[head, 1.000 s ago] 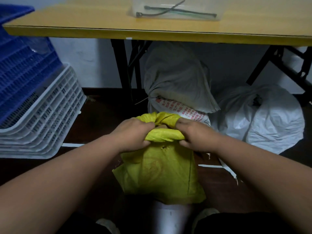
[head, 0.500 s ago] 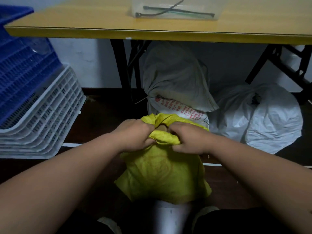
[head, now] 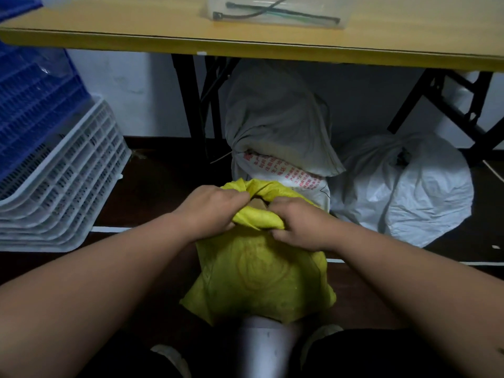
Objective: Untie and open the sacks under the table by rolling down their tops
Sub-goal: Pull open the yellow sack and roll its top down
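A yellow woven sack (head: 259, 279) stands on the dark floor right in front of me. Its top is bunched into a thick roll, and a small gap in the middle shows something tan inside. My left hand (head: 210, 211) grips the left side of that roll. My right hand (head: 300, 225) grips the right side, fingers curled under the fold. Behind it, under the yellow table (head: 245, 47), stands a grey sack with red print (head: 275, 126), its neck tied. A white sack (head: 406, 186) lies to the right, also gathered at the top.
Stacked white crates (head: 62, 181) and blue crates (head: 30, 96) fill the left side. Black folding table legs (head: 191, 96) stand behind the sacks. A clear tray with black cable ties (head: 275, 12) sits on the table. My shoes and a white object (head: 261, 347) are at the bottom.
Both hands have pushed the yellow sack's rolled top lower and drawn closer together. The sack has shifted slightly and its mouth has opened a little.
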